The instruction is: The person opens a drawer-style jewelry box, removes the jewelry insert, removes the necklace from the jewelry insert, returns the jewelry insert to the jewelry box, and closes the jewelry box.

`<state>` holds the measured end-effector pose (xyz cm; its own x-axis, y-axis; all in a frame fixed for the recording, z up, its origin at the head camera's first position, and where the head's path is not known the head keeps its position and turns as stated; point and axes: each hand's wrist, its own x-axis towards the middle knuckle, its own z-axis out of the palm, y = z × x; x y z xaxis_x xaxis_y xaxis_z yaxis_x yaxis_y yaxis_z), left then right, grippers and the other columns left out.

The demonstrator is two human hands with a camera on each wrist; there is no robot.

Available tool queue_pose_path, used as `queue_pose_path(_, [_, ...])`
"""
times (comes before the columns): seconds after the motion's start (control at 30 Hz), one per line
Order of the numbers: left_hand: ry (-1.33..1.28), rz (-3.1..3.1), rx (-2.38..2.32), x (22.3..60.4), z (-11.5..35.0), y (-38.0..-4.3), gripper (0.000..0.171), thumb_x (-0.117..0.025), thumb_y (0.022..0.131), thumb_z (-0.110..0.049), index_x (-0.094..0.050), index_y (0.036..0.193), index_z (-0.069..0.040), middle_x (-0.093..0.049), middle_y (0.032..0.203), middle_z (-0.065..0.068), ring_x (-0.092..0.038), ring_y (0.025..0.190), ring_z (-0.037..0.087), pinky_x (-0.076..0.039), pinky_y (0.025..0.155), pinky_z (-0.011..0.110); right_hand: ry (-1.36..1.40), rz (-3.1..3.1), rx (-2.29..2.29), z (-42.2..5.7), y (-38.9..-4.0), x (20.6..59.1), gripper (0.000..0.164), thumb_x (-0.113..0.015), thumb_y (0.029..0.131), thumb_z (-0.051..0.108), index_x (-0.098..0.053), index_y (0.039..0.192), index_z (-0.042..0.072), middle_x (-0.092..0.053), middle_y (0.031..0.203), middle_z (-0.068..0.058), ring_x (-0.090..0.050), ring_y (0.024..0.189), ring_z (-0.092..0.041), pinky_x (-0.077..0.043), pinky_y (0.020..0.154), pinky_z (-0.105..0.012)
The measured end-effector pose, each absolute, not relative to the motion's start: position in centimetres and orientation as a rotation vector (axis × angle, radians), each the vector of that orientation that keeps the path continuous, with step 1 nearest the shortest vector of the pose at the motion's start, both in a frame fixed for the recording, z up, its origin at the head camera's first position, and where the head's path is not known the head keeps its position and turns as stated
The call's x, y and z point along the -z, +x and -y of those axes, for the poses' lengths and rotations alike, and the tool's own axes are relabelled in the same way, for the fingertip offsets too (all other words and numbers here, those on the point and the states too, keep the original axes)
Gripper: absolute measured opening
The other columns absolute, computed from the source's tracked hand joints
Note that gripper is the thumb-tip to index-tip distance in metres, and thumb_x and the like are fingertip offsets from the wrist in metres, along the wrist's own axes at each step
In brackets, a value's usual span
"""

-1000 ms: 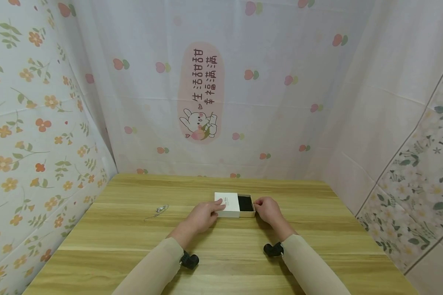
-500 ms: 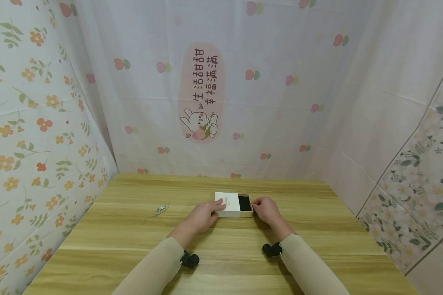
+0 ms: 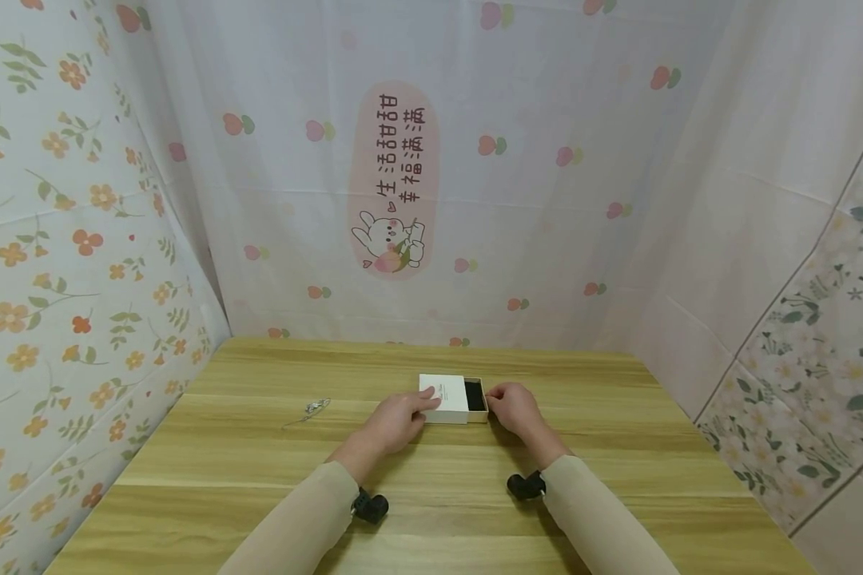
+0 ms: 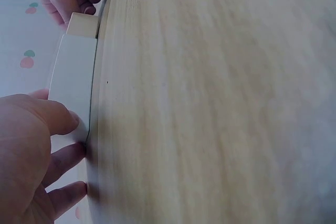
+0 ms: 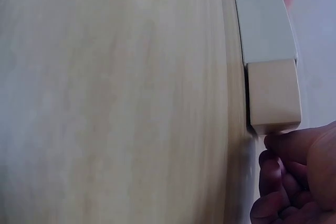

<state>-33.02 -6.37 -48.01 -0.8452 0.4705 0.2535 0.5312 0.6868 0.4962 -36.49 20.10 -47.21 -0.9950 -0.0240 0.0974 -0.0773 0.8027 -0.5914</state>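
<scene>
A small white cardboard drawer box lies on the table, its printed sleeve (image 3: 447, 397) partly covering an inner tray (image 3: 478, 416). Black lining (image 3: 475, 395) shows in the tray's exposed right end. My left hand (image 3: 397, 421) grips the sleeve's left part, thumb on the near side wall in the left wrist view. At the tray's right end is my right hand (image 3: 516, 409). Its thumb presses the end wall while the other fingers are curled, as the right wrist view shows. To the left lies a thin silver chain, apparently a necklace (image 3: 316, 406), touched by neither hand.
The wood-grain table (image 3: 259, 471) runs back to a printed cloth hanging (image 3: 546, 239). Floral cloths enclose both sides, one at the left (image 3: 86, 239). Black wrist cameras, such as the left one (image 3: 369, 507), sit below the sleeves.
The tray has slid left, deeper into the sleeve, and its exposed part is shorter. My right hand has moved left with it. The left hand and the chain stay put.
</scene>
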Motion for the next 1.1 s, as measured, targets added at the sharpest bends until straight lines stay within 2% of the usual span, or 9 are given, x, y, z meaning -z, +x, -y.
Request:
queue_pose_path(0.17, [-0.838,2.792,0.864,48.0,6.4,-33.0,0.049,-0.06,0.105,0.004,-0.069,0.15,-0.013,-0.057,0.165,0.008,-0.059,0.148,0.037,-0.053,0.089,0.035,0.084,2.908,-0.946,-19.8,-36.5,47.1,0.019,-0.067,0.107,0.01,-0.083,0.105,0.001,-0.081,0.104,-0.012,-0.067,0.089,-0.022,-0.06,0.087,-0.042])
queue_pose_path(0.57, [-0.84,2.792,0.868,48.0,6.4,-32.9,0.049,-0.061,0.105,0.005,-0.069,0.15,-0.012,-0.056,0.165,0.009,-0.059,0.148,0.038,-0.056,0.094,0.039,0.086,2.917,-0.967,-19.4,-36.6,47.2,0.018,-0.068,0.106,0.01,-0.083,0.106,0.001,-0.081,0.105,-0.012,-0.068,0.09,-0.022,-0.06,0.089,-0.045])
queue_pose_path(0.67, [-0.837,2.789,0.873,48.0,6.4,-33.0,0.049,-0.061,0.105,0.005,-0.069,0.15,-0.012,-0.057,0.165,0.008,-0.059,0.148,0.038,-0.057,0.097,0.042,0.088,2.919,-0.963,-19.1,-36.6,47.2,0.018,-0.068,0.107,0.011,-0.083,0.106,0.002,-0.081,0.106,-0.012,-0.069,0.091,-0.023,-0.06,0.09,-0.045])
queue_pose_path(0.77, [-0.837,2.782,0.885,48.0,6.4,-33.0,0.049,-0.061,0.104,0.005,-0.069,0.149,-0.012,-0.057,0.165,0.009,-0.059,0.148,0.039,-0.059,0.107,0.046,0.088,2.925,-0.949,-18.8,-36.7,47.2,0.019,-0.067,0.107,0.012,-0.083,0.105,0.003,-0.081,0.106,-0.011,-0.069,0.093,-0.023,-0.06,0.092,-0.045])
queue_pose_path(0.9, [-0.836,2.773,0.883,48.1,6.4,-33.1,0.048,-0.061,0.104,0.005,-0.07,0.149,-0.011,-0.058,0.164,0.009,-0.06,0.147,0.039,-0.055,0.117,0.051,0.083,2.935,-0.949,-18.3,-36.7,47.2,0.019,-0.067,0.107,0.012,-0.084,0.106,0.003,-0.081,0.107,-0.011,-0.069,0.095,-0.023,-0.06,0.093,-0.046])
queue_pose_path(1.1, [-0.847,2.756,0.859,48.1,6.4,-33.1,0.048,-0.062,0.103,0.005,-0.071,0.148,-0.011,-0.059,0.162,0.011,-0.062,0.145,0.039,-0.056,0.115,0.052,0.1,2.944,-0.955,-17.8,-36.7,47.1,0.019,-0.068,0.107,0.013,-0.084,0.107,0.004,-0.082,0.109,-0.011,-0.071,0.096,-0.023,-0.061,0.093,-0.046])
